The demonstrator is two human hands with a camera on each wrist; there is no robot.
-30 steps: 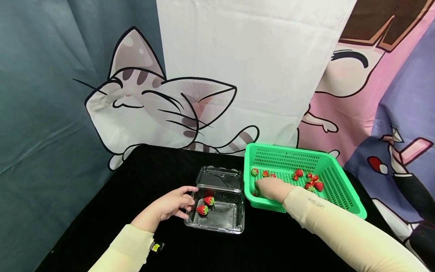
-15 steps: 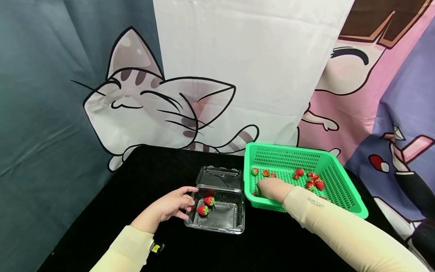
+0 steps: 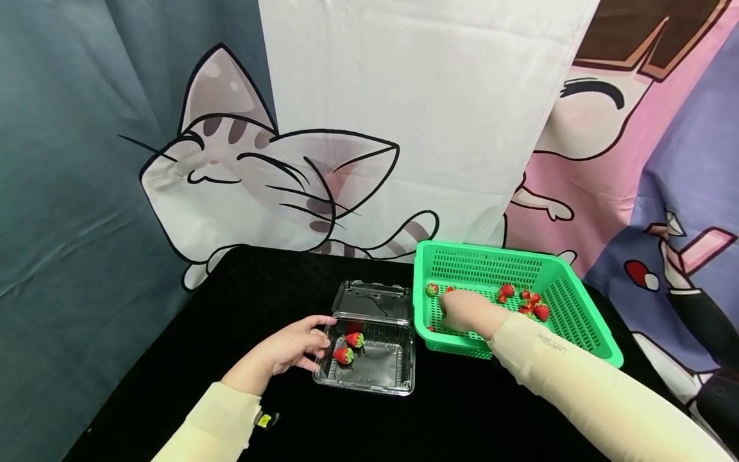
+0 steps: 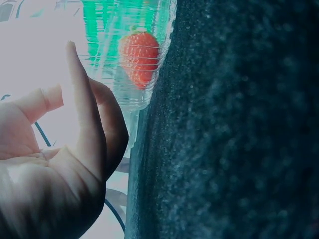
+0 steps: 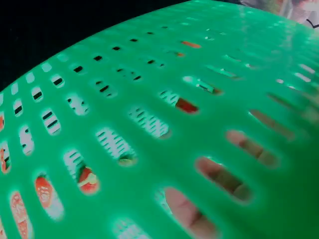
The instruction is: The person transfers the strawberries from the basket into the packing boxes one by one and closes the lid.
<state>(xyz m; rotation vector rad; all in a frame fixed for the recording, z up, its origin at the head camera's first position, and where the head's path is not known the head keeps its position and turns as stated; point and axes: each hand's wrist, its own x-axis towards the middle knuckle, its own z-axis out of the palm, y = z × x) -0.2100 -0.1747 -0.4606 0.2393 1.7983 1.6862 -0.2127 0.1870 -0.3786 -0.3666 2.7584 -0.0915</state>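
A clear plastic clamshell box point(image 3: 365, 387) stands with its lid folded back, two strawberries point(image 3: 344, 355) inside at the left. My left hand point(image 3: 291, 346) touches the box's left side with loosely spread fingers; in the left wrist view a strawberry point(image 4: 140, 59) shows through the clear wall. My right hand point(image 3: 470, 313) reaches down into the left part of a green slotted basket point(image 3: 491, 250). Through the slots in the right wrist view its fingers point(image 5: 219, 175) show only in pieces; I cannot tell whether they hold a strawberry.
Several strawberries point(image 3: 541, 312) lie at the basket's right side, and another strawberry point(image 3: 432, 290) near its left back corner. The basket stands right beside the box on a black cloth point(image 3: 277, 289). A printed cartoon curtain point(image 3: 462, 128) hangs behind.
My right hand has moved slightly farther back inside the basket, now covering part of the small strawberries near its left back. My left hand stays at the box.
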